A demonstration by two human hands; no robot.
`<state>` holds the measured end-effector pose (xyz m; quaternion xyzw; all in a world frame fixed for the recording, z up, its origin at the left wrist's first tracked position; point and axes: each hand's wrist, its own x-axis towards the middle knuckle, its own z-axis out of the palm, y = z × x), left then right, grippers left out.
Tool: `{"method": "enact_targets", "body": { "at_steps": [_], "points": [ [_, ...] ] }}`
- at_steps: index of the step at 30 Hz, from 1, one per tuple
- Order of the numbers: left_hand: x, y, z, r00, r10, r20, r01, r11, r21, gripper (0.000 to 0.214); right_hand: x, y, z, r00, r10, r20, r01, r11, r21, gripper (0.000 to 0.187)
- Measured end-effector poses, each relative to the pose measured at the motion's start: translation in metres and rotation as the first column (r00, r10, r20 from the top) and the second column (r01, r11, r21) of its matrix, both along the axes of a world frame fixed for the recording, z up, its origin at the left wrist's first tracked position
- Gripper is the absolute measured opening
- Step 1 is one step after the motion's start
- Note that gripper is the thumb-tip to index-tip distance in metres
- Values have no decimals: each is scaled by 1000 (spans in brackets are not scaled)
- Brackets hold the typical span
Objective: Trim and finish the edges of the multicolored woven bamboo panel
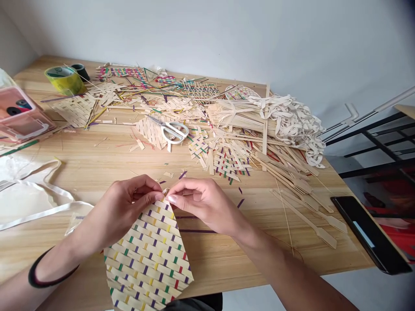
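Observation:
A flat woven bamboo-strip panel [149, 259], pale with yellow, purple, green and red strips, hangs over the table's front edge with its narrow end up. My left hand [129, 203] pinches the left side of that narrow tip between thumb and forefinger. From the right, my right hand [197, 201] pinches the same tip, its fingertips almost meeting those of the left. What exactly lies between the fingertips is too small to make out. White-handled scissors [175, 133] lie beyond my hands among woven scraps.
Behind are loose strips, woven pieces [230, 164] and a bundle of white ribbon [296, 123]. Flat wooden sticks [304, 216] and a black phone [369, 235] lie at right. Yellow tape [66, 82], a pink box [24, 114] and white straps [48, 209] are at left.

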<state>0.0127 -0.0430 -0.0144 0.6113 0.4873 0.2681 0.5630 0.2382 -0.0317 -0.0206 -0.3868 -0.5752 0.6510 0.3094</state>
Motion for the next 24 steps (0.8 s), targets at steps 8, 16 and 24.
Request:
{"method": "enact_targets", "body": {
  "at_steps": [8,16,24],
  "points": [
    [-2,3,1,999,-34,23,35,998,-50,30,-3,-3,-1,999,-38,-18,38,999,29,12],
    [-3,2,3,998,-46,-36,43,996,-74,33,-1,-1,0,998,-41,-42,42,999,28,12],
    [-1,2,4,998,-62,-10,61,996,-63,32,0,-1,2,997,-82,-3,81,983,164,9]
  ]
}}
